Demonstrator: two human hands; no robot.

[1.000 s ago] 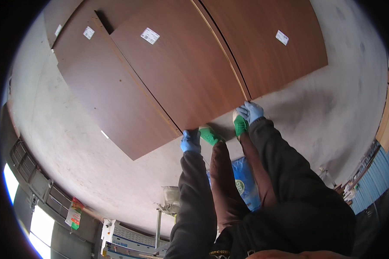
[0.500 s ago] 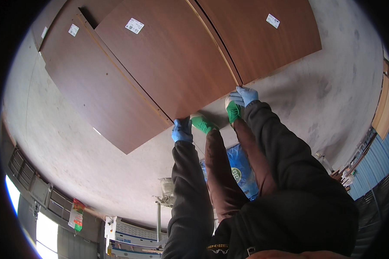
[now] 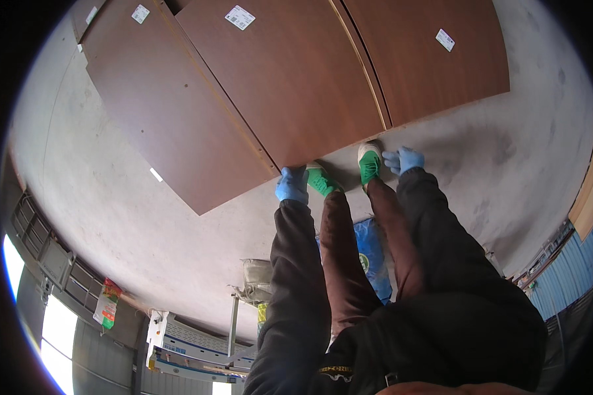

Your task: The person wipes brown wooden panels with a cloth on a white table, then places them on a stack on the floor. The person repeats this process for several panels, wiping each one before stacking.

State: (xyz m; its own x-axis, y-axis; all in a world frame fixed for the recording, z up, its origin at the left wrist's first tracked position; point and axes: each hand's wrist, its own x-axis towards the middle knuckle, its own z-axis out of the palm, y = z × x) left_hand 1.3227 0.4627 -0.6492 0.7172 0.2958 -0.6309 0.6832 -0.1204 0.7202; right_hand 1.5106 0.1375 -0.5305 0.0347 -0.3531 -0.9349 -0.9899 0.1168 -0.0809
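Several large brown wood panels (image 3: 290, 85) with small white labels lie overlapping on the concrete floor. My left hand (image 3: 292, 185), in a blue glove, sits at the near corner of the middle panel, fingers curled on its edge. My right hand (image 3: 404, 160), also in a blue glove, hovers just right of my right green shoe (image 3: 369, 163), fingers apart and holding nothing, a little short of the panel edge. My left green shoe (image 3: 321, 181) stands beside the left hand. I am bent far forward, with dark sleeves and brown trousers in view.
A blue sack (image 3: 370, 253) lies behind my legs, with a pale bag (image 3: 257, 284) near it. Metal racks (image 3: 53, 263) and a colourful bag (image 3: 107, 303) line the left wall. A blue corrugated wall (image 3: 566, 289) and wooden boards (image 3: 588, 197) stand at the right.
My right hand has shifted from the panel edge above my right shoe to the shoe's right side. The left hand stays at the panel corner. The view has drifted slightly.
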